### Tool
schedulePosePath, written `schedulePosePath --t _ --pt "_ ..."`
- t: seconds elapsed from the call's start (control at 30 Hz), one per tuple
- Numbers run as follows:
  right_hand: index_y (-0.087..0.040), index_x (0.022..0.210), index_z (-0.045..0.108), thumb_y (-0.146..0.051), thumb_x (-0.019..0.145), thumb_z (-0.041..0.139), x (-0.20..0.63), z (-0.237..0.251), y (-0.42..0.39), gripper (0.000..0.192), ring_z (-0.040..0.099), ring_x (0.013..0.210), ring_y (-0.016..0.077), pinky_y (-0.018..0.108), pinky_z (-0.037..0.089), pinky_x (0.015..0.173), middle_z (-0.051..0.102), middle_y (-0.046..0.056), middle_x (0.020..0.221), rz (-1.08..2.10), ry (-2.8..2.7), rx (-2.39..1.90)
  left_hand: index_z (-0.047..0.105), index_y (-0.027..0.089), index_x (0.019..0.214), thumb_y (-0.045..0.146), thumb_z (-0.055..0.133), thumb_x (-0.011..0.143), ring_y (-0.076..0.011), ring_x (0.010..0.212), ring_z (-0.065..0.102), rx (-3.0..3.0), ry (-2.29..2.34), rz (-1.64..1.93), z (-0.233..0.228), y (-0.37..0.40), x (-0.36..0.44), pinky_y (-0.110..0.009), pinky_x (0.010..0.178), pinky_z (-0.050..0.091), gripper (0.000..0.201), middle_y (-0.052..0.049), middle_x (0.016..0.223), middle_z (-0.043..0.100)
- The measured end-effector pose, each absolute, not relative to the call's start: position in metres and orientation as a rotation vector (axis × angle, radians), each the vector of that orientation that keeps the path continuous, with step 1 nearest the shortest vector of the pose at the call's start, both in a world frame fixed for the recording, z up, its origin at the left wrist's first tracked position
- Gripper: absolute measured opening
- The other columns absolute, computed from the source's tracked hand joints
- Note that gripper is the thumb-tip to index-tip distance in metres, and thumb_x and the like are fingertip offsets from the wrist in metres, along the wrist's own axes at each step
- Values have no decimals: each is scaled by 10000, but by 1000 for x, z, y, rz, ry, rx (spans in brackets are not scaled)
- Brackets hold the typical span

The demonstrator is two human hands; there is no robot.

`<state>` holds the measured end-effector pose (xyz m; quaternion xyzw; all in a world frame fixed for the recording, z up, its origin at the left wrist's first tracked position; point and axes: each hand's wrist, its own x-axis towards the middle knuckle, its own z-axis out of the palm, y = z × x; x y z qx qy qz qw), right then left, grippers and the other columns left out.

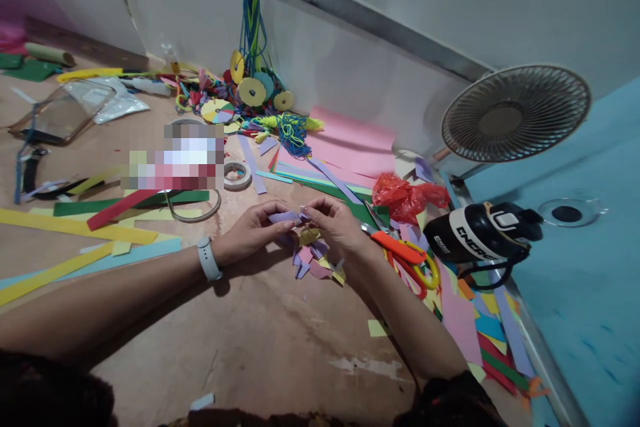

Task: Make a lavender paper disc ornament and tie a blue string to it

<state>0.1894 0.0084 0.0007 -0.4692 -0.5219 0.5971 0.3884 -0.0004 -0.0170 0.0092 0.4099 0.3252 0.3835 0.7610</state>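
Pinching a lilac paper piece (283, 217) just beyond the pile of paper snippets (306, 254), the left hand (265, 225) gripped one end, the right hand (331, 221) apparently the other; folding seemed underway, the next move likely calling for steadiness.

Craft workspace: cut paper strips (75, 225), scissors (399, 247), tape roll (239, 185), hanging cords (253, 13).

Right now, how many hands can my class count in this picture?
2: the left hand, with a pale wristband at its wrist, and the right hand beside it, both at a purple paper strip.
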Motion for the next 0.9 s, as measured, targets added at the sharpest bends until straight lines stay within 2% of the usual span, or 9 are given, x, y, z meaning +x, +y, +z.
schedulePosePath --t 0.17,0.3,0.5,0.67,0.83,0.9 --pt "-174 739 568 -565 827 565 187 2 4 401 507 567 99 212 407 523 557 -25 655 1340 -1597 -1284 659 152 916 310 757 761 -180 719 691 922 709 895 8 -11 -1 -361 723 570 243 -54 900 700" --pt "-196 750 524 -515 863 535 181 8 -5 339 486 554 103 217 396 505 518 -37 642 1207 -1633 -1307 680 137 913 298 750 766 -165 714 675 947 748 901 6 -11 1 -291 668 557 229 -58 863 706" --pt "-219 792 473 -401 916 434 173 18 -14 223 462 464 106 225 379 454 477 -61 584 1247 -1598 -1352 663 153 927 297 738 778 -149 679 653 921 727 908 3 -14 2 -299 667 554 221 -40 819 691" --pt "-204 769 501 -434 910 455 172 19 -16 274 517 584 112 228 413 540 528 -33 674 1077 -1681 -1364 672 157 957 301 744 769 -161 721 655 1010 736 910 2 -12 1 -295 671 556 247 -51 864 691" --pt "-233 855 461 -517 924 396 171 11 -16 300 485 406 112 230 375 423 495 -75 542 1441 -1544 -1385 652 152 956 300 735 782 -141 671 653 894 682 917 4 -13 5 -252 603 533 243 -47 824 695" --pt "-220 888 502 -472 914 446 175 12 -14 259 522 468 115 229 400 466 544 -59 584 1379 -1592 -1394 642 148 944 295 747 772 -141 671 662 826 677 939 4 -13 5 -251 606 535 250 -51 836 700"
